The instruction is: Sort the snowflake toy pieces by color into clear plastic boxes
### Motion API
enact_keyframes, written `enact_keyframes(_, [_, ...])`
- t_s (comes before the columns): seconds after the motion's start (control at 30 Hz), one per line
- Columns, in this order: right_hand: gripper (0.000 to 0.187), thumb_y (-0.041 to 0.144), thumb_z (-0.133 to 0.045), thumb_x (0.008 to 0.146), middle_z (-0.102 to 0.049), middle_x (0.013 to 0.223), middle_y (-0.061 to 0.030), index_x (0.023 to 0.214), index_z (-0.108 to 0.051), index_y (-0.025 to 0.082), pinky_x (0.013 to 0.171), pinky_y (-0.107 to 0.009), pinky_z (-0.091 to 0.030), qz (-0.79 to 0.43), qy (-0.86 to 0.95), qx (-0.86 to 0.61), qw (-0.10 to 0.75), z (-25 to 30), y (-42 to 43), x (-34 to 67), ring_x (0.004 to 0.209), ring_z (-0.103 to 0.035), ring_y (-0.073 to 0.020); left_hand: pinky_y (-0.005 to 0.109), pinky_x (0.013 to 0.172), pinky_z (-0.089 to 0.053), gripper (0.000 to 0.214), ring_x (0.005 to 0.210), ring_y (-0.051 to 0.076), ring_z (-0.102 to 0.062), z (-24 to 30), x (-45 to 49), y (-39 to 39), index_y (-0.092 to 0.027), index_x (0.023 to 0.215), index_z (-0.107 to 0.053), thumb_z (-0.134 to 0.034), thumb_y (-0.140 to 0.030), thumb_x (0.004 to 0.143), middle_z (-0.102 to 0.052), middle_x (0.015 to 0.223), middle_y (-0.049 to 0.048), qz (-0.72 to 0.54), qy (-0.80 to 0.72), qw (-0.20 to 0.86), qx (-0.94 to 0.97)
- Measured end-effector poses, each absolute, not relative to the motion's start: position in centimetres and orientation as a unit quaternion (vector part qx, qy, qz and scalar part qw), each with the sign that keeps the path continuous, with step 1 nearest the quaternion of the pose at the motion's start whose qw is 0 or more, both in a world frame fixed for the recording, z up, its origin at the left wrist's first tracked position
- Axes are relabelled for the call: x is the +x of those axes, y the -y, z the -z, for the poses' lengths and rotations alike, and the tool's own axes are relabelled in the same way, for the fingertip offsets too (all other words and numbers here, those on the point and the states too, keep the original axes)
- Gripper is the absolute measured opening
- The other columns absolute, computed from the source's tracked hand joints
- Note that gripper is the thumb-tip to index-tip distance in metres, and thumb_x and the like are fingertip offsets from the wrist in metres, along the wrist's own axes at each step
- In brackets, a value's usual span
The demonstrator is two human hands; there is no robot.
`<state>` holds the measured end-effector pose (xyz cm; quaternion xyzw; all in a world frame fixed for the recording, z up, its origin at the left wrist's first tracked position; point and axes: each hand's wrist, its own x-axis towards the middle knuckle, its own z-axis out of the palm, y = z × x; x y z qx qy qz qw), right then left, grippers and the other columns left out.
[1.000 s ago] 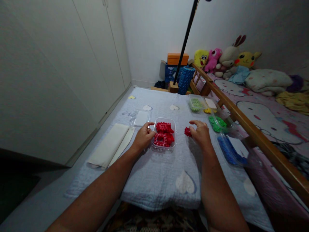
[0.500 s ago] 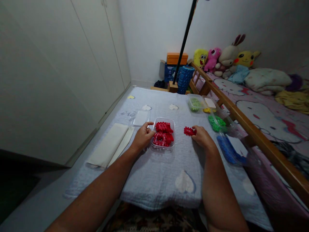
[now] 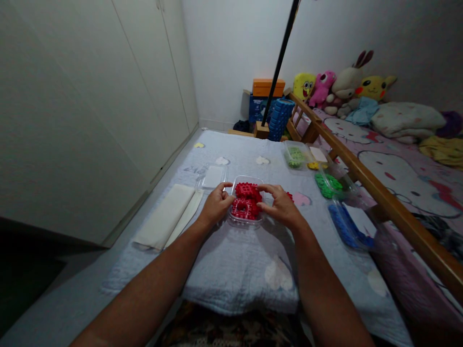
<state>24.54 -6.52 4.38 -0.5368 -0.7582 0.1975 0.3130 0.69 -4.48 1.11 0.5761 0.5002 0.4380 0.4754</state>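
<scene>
well, from my head view, the clear box (image 3: pixel 248 224) sits on the pale blue cloth (image 3: pixel 224 270) right in front of me, heaped with red toothed pieces (image 3: pixel 244 208), and my left hand (image 3: pixel 215 205) has its left edge between thumb and forefinger. my right hand (image 3: pixel 280 205) is at the opposite edge, thumb and forefinger spread beside the pieces; whether it has hold of one or only the rim, i cannot tell. if i press harder on one side than the other, the light-looking box could slide or tip on that soft, wrinkled cloth and spill the top pieces. a loose red piece (image 3: pixel 290 196) lies just past my right hand, partly hidden by it, so i could knock it by swinging outward. a clear lid (image 3: pixel 214 176) lies just beyond my left hand, near enough to catch a knuckle, with a folded beige cloth (image 3: pixel 164 217) beside my left forearm. over on the right, the blue tub (image 3: pixel 350 224), green tub (image 3: pixel 328 185) and light green tub (image 3: pixel 294 156) crowd toward the wooden bed rail (image 3: pixel 361 164), which limits reach that way.
</scene>
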Motion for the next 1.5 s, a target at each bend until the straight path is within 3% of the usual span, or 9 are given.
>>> enact_keyframes(0.27, [0.039,0.021,-0.077,0.084,-0.070,0.117,-0.0074,0.122,-0.072,0.026,0.103,-0.043,-0.043,-0.178,0.773,-0.549,0.263,-4.6,7.0,23.5,0.115,-0.060,-0.0267,0.023,0.053,-0.030,0.045,0.051,0.011,-0.040,-1.5,0.7,4.5,-0.015,0.120,-0.062,-0.062,-0.030,0.077,-0.044,0.056,-0.0105,-0.433,-0.501,0.473,0.582])
enact_keyframes(0.47, [0.011,0.032,-0.076,0.089,-0.074,0.100,-0.0052,0.096,-0.075,0.023,0.099,-0.041,-0.037,-0.120,0.756,-0.589,0.261,-5.0,7.1,22.0,0.104,-0.061,-0.0257,0.023,0.053,-0.030,0.044,0.051,0.010,-0.039,-1.6,0.7,4.6,-0.015,0.119,-0.061,-0.061,-0.029,0.077,-0.043,0.057,-0.0108,-0.431,-0.502,0.472,0.582])
enact_keyframes(0.6, [0.026,0.044,-0.075,0.091,-0.076,0.090,-0.0055,0.081,-0.071,0.021,0.094,-0.041,-0.032,-0.031,0.735,-0.634,0.238,-5.2,7.0,20.6,0.098,-0.058,-0.0268,0.023,0.052,-0.030,0.045,0.051,0.010,-0.039,-1.4,0.7,4.4,-0.015,0.119,-0.061,-0.061,-0.030,0.077,-0.043,0.056,-0.0111,-0.429,-0.504,0.470,0.584])
enact_keyframes(0.77, [0.038,0.057,-0.067,0.095,-0.076,0.089,-0.0081,0.082,-0.071,0.021,0.087,-0.040,-0.029,0.027,0.703,-0.677,0.214,-4.9,6.8,19.5,0.093,-0.055,-0.0270,0.022,0.051,-0.030,0.045,0.050,0.010,-0.040,-1.4,0.7,4.4,-0.016,0.119,-0.061,-0.063,-0.031,0.077,-0.044,0.056,-0.0112,-0.431,-0.503,0.474,0.580])
enact_keyframes(0.93, [0.033,0.045,-0.057,0.102,-0.077,0.092,-0.0076,0.085,-0.072,0.022,0.087,-0.038,-0.030,0.004,0.705,-0.666,0.244,-4.7,6.7,20.1,0.094,-0.055,-0.0257,0.022,0.051,-0.030,0.045,0.050,0.010,-0.040,-1.6,0.7,4.5,-0.016,0.118,-0.062,-0.062,-0.031,0.077,-0.044,0.056,-0.0107,-0.432,-0.500,0.480,0.577])
enact_keyframes(1.1, [0.025,0.037,-0.058,0.098,-0.076,0.092,-0.0072,0.082,-0.071,0.022,0.087,-0.038,-0.035,-0.002,0.667,-0.674,0.316,-4.5,6.0,23.4,0.095,-0.057,-0.0258,0.022,0.051,-0.029,0.044,0.049,0.009,-0.038,-1.6,0.8,4.7,-0.016,0.118,-0.063,-0.062,-0.032,0.077,-0.043,0.056,-0.0107,-0.436,-0.500,0.483,0.571])
enact_keyframes(1.23, [0.018,0.030,-0.059,0.091,-0.074,0.099,-0.0110,0.090,-0.075,0.022,0.087,-0.040,-0.038,0.006,0.623,-0.738,0.260,-3.6,5.5,26.9,0.098,-0.056,-0.0286,0.022,0.051,-0.028,0.044,0.049,0.010,-0.039,-1.6,0.7,4.6,-0.017,0.117,-0.063,-0.064,-0.032,0.076,-0.044,0.056,-0.0104,-0.436,-0.502,0.480,0.572])
enact_keyframes(1.5, [0.026,0.023,-0.065,0.086,-0.066,0.113,-0.0181,0.109,-0.076,0.021,0.092,-0.049,-0.041,-0.039,0.625,-0.768,0.137,-1.8,5.9,28.7,0.105,-0.057,-0.0353,0.023,0.052,-0.029,0.044,0.051,0.010,-0.040,-1.3,0.7,4.4,-0.016,0.118,-0.062,-0.063,-0.031,0.076,-0.043,0.057,-0.0107,-0.436,-0.500,0.471,0.582])
